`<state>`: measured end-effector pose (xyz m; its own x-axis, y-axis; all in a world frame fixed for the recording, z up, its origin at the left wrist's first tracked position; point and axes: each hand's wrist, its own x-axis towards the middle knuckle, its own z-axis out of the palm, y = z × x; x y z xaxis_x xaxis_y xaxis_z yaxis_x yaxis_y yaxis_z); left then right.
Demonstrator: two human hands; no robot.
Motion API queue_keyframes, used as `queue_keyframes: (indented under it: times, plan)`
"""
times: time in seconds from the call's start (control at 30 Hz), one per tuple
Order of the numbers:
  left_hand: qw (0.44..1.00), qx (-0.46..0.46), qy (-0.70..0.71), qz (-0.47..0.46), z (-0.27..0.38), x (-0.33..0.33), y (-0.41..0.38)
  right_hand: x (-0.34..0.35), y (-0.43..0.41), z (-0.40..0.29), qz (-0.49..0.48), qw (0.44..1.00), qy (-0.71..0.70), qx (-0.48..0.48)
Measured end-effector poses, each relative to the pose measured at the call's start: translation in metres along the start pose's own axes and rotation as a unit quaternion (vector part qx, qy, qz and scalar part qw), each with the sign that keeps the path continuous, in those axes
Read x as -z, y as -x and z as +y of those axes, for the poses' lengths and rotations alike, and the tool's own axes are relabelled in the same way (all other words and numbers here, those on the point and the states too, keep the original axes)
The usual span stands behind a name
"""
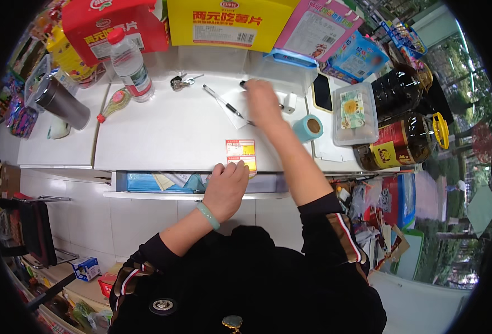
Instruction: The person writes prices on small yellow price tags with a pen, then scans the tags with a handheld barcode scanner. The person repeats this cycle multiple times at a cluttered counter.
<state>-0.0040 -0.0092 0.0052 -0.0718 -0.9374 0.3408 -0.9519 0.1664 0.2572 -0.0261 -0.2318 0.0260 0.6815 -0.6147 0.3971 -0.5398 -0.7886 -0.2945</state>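
Observation:
My left hand (226, 188) is at the counter's front edge, above the pulled-out drawer. Its fingers lie over the lower part of red, white and yellow price labels (240, 148); whether they pinch or only press them is hidden. Farther in, my right hand (263, 102) reaches over the white counter, blurred. A small black object (242, 84) shows at its fingertips, and I cannot tell whether it is gripped. Left of that hand a black-and-clear pen (222, 101) lies partly over a white paper slip (238, 121). A white charger plug (290, 103) and a teal roll (308, 128) are to its right.
Keys (182, 82), a water bottle (132, 69) and a dark thermos (64, 103) stand or lie leftward. Snack boxes (229, 23) line the back. Rightward are a phone (322, 92), an egg carton (355, 113) and oil bottles (400, 142). The open drawer (179, 195) juts out before me.

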Motion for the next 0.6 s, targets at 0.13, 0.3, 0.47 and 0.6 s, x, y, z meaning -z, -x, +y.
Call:
queue_keyframes:
  times: [0.13, 0.3, 0.47, 0.6]
  plan:
    - [0.999, -0.007, 0.048, -0.023, -0.005, 0.005, -0.004, -0.006, -0.003, 0.039, -0.074, 0.989, 0.115, -0.052]
    - [0.998, -0.014, 0.066, -0.006, -0.005, 0.007, -0.004, 0.009, -0.001, 0.037, -0.040, 0.994, 0.103, 0.015]
    - [0.945, 0.020, 0.319, 0.066, -0.014, 0.024, 0.015, 0.104, 0.054, -0.022, -0.118, 0.973, -0.197, -0.015]
    - [0.414, 0.337, 0.839, -0.101, -0.009, 0.059, 0.031, 0.142, 0.138, -0.039, -0.406, 0.860, -0.308, -0.034]
